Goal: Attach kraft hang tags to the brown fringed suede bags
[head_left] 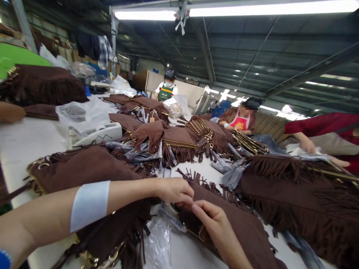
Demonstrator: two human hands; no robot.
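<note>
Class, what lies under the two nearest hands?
A brown fringed piece lies beneath the left hand and right hand, on the white table. The hands cover part of it; anything pinched between them cannot be seen.

The left forearm wears a smooth, pale blue patch with straight edges. Further up, a bright blue rounded edge shows, perhaps of a sleeve. Both hands are bare.

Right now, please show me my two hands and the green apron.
Left hand (174, 190): head view, back of hand.
Right hand (215, 219): head view, middle of hand.
Green apron (165, 93): head view, its front.
</note>
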